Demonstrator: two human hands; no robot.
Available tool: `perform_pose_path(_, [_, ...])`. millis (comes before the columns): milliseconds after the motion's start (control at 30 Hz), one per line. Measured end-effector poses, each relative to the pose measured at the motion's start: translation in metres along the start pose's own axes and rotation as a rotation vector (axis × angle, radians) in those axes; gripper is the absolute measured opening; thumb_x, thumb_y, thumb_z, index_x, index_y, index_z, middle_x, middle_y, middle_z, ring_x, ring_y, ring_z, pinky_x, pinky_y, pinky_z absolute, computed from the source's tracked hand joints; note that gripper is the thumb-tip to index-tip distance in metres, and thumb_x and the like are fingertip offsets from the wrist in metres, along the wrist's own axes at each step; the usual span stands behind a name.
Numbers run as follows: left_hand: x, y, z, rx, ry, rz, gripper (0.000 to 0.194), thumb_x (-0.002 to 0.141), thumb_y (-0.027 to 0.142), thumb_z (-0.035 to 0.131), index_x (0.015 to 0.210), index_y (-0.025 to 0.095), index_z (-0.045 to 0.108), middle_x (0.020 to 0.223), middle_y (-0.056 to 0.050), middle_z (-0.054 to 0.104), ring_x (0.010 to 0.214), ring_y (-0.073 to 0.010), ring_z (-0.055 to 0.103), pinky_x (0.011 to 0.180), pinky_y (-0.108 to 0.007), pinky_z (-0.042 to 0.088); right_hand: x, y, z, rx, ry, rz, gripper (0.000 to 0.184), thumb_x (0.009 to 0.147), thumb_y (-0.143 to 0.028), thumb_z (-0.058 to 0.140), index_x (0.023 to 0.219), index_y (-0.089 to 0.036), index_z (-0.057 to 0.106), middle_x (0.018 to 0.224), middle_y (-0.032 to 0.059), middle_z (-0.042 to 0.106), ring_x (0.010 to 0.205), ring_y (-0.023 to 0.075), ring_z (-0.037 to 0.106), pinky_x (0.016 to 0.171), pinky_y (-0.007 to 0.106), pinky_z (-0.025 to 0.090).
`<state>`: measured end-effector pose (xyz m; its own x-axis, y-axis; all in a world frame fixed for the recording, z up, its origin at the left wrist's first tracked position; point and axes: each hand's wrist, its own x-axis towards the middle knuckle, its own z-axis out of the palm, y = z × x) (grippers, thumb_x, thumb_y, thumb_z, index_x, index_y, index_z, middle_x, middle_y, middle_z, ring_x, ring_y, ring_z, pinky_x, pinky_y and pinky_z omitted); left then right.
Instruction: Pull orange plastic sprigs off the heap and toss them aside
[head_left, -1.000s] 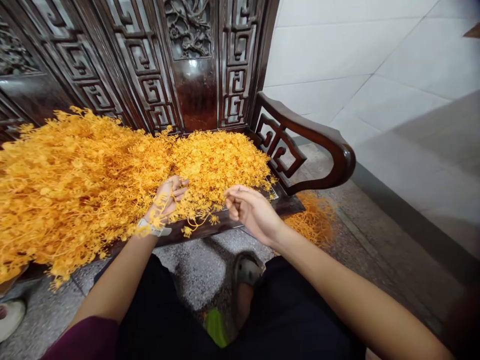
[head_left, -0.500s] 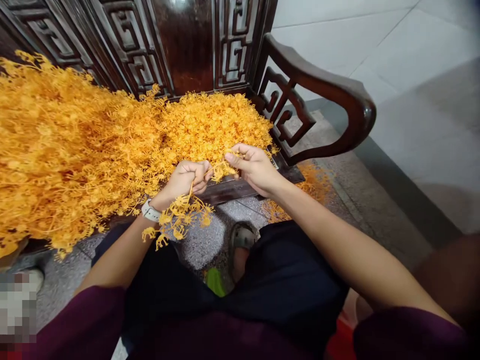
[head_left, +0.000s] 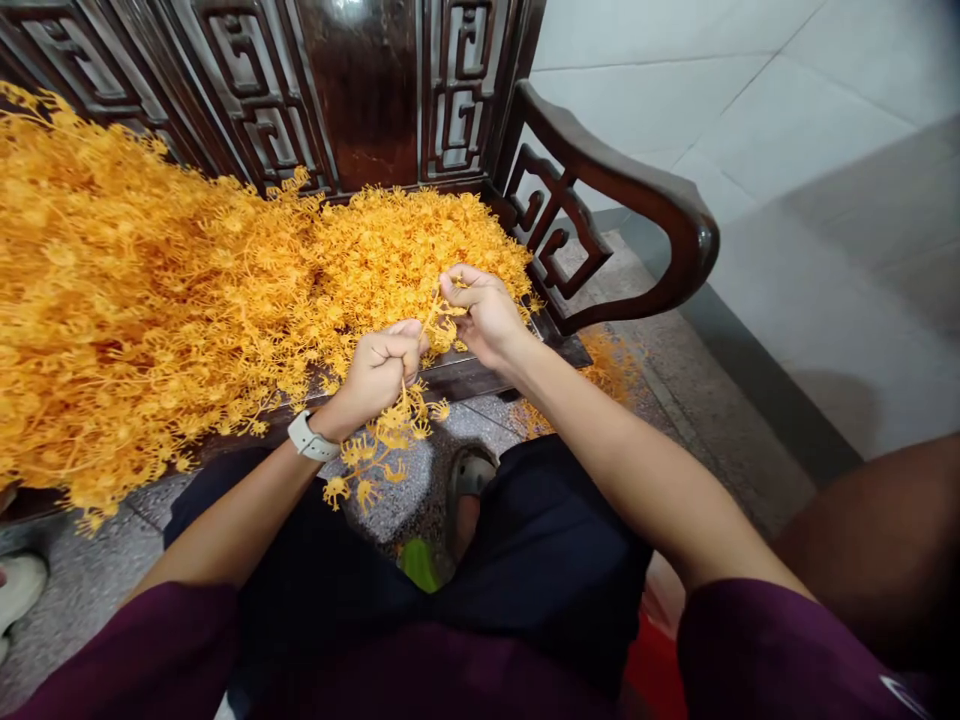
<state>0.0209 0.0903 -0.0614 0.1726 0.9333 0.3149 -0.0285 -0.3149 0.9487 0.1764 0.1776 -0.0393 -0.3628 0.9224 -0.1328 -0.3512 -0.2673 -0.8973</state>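
Sprig of orange, artificial-looking blossoms (head_left: 391,432) is the piece in hand, lying from centre out toward 8 o'clock on my feed, its drooping end hanging past the front edge of the dark wood surface (head_left: 487,378). Left hand (head_left: 382,370), 9 o'clock and close to centre, is curled in a fist around the stem, florets dangling below. Right hand (head_left: 487,315), just off centre toward 12, has thumb and forefinger pinched at the upper end of a stem running up from the left fist; I can't tell whether that's one branched sprig or two together. Big heap (head_left: 150,300) of the same stuff covers 9 to 10 o'clock, running into a lower heap (head_left: 427,240) at 11. Loose orange bits (head_left: 611,365) on the floor at 3, carved armrest (head_left: 637,180) at 2. Step in hand, my read: two-handed stem work on a single piece, either straightening or parting it. Next move, I'd judge, calls for a steady left fist as anchor and small fingertip work from the right along the stem. Thin stems look bendy and likely to snag, so I'd want the piece kept off the heaps, with no hard tug.
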Motion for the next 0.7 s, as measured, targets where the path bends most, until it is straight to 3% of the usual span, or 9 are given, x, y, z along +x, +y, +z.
perform_pose_path(100, [-0.013, 0.012, 0.008, 0.015, -0.083, 0.11, 0.03, 0.071, 0.001, 0.047, 0.045, 0.017, 0.048, 0.061, -0.001, 0.043, 0.061, -0.0102, 0.044, 0.057, -0.028, 0.033, 0.024, -0.018, -0.022, 0.072, 0.212, -0.053, 0.022, 0.09, -0.014, 0.059, 0.074, -0.023, 0.045, 0.058, -0.0084, 0.03, 0.048, 0.0082, 0.023, 0.049, 0.023, 0.022])
perform_pose_path(167, [-0.022, 0.017, 0.014, 0.013, -0.13, 0.144, 0.03, 0.07, -0.002, 0.045, 0.046, 0.016, 0.048, 0.062, -0.001, 0.043, 0.063, -0.0111, 0.045, 0.058, -0.029, 0.033, 0.036, -0.033, -0.044, 0.097, 0.36, -0.179, 0.028, 0.095, -0.018, 0.056, 0.073, -0.024, 0.039, 0.055, -0.0099, 0.02, 0.048, 0.0095, 0.014, 0.048, 0.023, 0.02])
perform_pose_path(233, [-0.026, 0.016, 0.017, -0.002, -0.119, 0.125, 0.031, 0.07, -0.003, 0.044, 0.047, 0.016, 0.046, 0.06, -0.001, 0.043, 0.062, -0.0115, 0.044, 0.058, -0.029, 0.032, 0.037, -0.044, -0.058, 0.039, 0.336, -0.289, 0.029, 0.097, -0.027, 0.061, 0.075, -0.024, 0.043, 0.055, -0.0105, 0.018, 0.049, 0.0097, 0.012, 0.049, 0.023, 0.022])
perform_pose_path(367, [-0.013, -0.002, 0.002, 0.023, -0.05, 0.081, 0.026, 0.066, 0.002, 0.044, 0.045, 0.017, 0.049, 0.056, -0.001, 0.045, 0.06, -0.0122, 0.044, 0.058, -0.029, 0.032, 0.006, -0.052, -0.048, -0.156, -0.093, -0.239, 0.02, 0.095, -0.038, 0.07, 0.086, -0.023, 0.062, 0.057, -0.0086, 0.033, 0.051, 0.0088, 0.025, 0.053, 0.024, 0.033])
perform_pose_path(500, [0.001, -0.016, -0.019, 0.003, 0.105, -0.019, 0.028, 0.069, 0.008, 0.046, 0.043, 0.019, 0.048, 0.048, 0.001, 0.044, 0.053, -0.0111, 0.04, 0.059, -0.028, 0.036, -0.056, -0.067, -0.023, -0.248, -0.521, -0.226, 0.011, 0.095, -0.035, 0.072, 0.092, -0.024, 0.074, 0.061, -0.0028, 0.052, 0.054, 0.0105, 0.044, 0.057, 0.027, 0.042])
perform_pose_path(633, [0.002, -0.019, -0.028, -0.031, 0.178, -0.111, 0.032, 0.074, 0.015, 0.053, 0.044, 0.02, 0.045, 0.046, 0.002, 0.041, 0.048, -0.0102, 0.037, 0.054, -0.026, 0.037, -0.113, -0.082, -0.012, -0.179, -1.352, -0.161, 0.013, 0.09, -0.041, 0.074, 0.084, -0.031, 0.079, 0.064, 0.0057, 0.066, 0.055, 0.0164, 0.061, 0.06, 0.031, 0.051])
perform_pose_path(667, [0.001, -0.019, -0.029, -0.059, 0.172, -0.125, 0.032, 0.074, 0.016, 0.056, 0.044, 0.02, 0.046, 0.047, 0.002, 0.042, 0.048, -0.0102, 0.038, 0.051, -0.025, 0.035, -0.115, -0.084, -0.009, -0.14, -1.413, -0.101, 0.017, 0.086, -0.047, 0.076, 0.079, -0.032, 0.078, 0.063, 0.0063, 0.065, 0.054, 0.0178, 0.062, 0.058, 0.032, 0.053])
perform_pose_path(700, [0.001, -0.019, -0.031, -0.095, 0.167, -0.137, 0.031, 0.073, 0.016, 0.057, 0.045, 0.02, 0.046, 0.048, 0.002, 0.042, 0.047, -0.01, 0.038, 0.048, -0.024, 0.034, -0.111, -0.086, -0.006, -0.113, -1.341, -0.043, 0.022, 0.081, -0.054, 0.078, 0.076, -0.033, 0.077, 0.063, 0.0064, 0.065, 0.053, 0.019, 0.063, 0.055, 0.031, 0.054])
